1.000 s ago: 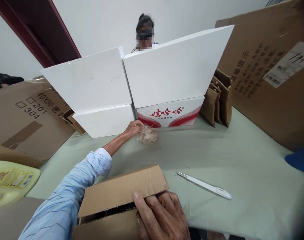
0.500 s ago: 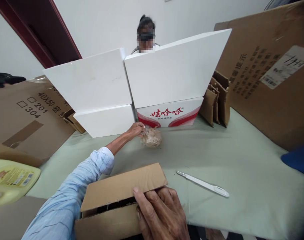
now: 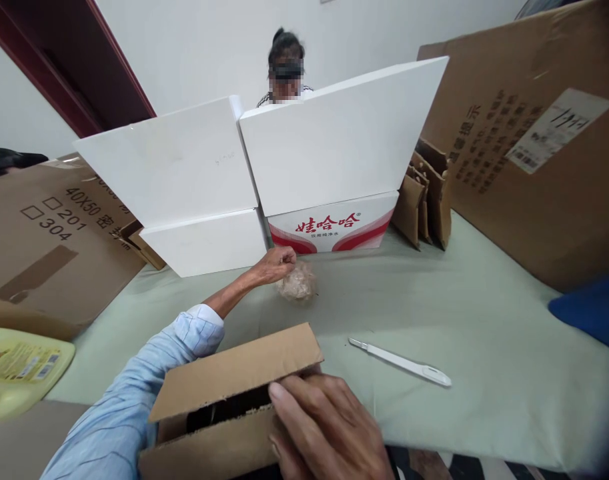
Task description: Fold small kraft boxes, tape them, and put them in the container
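Resting on the green cloth [image 3: 484, 320], the small clear bag [image 3: 297, 285] is held at its top by the left hand [image 3: 274, 265], whose fingers are closed into a fist around the neck of the bag. The bag is found far from the person, just in front of the red-printed carton [image 3: 334, 230] and well apart from the cardboard box [image 3: 224, 400] at the near edge. The right hand [image 3: 329, 430] is laid over the corner of this box, beside its raised flap [image 3: 234, 370]. Whether the flap is pinched or only pressed cannot be told, because the fingertips are not seen.

The work is judged to be in a middle stage. The box is already opened, and the bag is outside it, on the cloth. The bag is not yet released, and the white knife [image 3: 399, 361] is lying untouched, to the right of both hands.

Several things are hard to make out. Inside the box only a dark gap is seen, so its contents are not known. The material in the bag is seen only as a brownish, fibrous lump. The lower part of the box is cut off by the frame, as are the blue object [image 3: 591, 313] at the right and the yellow bottle [image 3: 19, 370] at the left. Another person [image 3: 284, 63] is mostly hidden behind the white boxes [image 3: 184, 167].
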Available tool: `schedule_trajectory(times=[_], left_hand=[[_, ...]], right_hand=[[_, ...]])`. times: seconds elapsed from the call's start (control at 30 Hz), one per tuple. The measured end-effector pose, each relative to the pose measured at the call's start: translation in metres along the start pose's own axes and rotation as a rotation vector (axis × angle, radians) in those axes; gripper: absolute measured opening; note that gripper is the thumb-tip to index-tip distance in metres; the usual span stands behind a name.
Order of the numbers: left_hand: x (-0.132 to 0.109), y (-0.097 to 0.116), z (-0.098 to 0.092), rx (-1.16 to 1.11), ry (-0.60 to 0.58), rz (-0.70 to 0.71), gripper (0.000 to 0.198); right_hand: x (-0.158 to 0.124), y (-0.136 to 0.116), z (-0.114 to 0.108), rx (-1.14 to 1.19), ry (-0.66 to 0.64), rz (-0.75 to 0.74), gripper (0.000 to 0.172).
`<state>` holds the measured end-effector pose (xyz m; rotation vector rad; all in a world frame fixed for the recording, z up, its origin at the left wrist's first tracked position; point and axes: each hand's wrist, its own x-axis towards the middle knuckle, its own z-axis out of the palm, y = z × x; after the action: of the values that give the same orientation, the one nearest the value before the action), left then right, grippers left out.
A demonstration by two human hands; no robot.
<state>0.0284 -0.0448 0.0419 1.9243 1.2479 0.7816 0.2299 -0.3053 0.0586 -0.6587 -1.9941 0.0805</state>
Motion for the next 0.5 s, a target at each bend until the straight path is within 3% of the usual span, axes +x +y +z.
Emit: schedule_trajectory(times=[0.1,0.17,0.23,0.3,0.37,0.5], left_hand=[[-0.003,-0.003,-0.001,-0.01,-0.024,0.007,0.005],[-0.006,-0.005,-0.002,-0.025,-0.017,0.009,0.005],[-0.011,-0.008,-0.002,-0.041,-0.001,0.008,0.005],[-0.017,-0.01,-0.001,-0.061,0.017,0.005,0.006],[-0.024,-0.012,0.003,-0.084,0.036,0.001,0.007],[-0.037,-0.019,0.008,-0.142,0.083,-0.006,0.007]], right_hand=[[0.009,0.023,-0.02,0.01,0.162,0.176,0.035],[0.019,0.06,-0.017,-0.022,0.273,0.363,0.028],[0.032,0.107,0.001,0.044,0.126,0.604,0.029],[0.044,0.154,0.028,0.076,-0.064,0.816,0.052],[0.054,0.19,0.057,0.085,-0.184,0.986,0.065],[0.055,0.22,0.1,0.138,-0.251,1.044,0.053]])
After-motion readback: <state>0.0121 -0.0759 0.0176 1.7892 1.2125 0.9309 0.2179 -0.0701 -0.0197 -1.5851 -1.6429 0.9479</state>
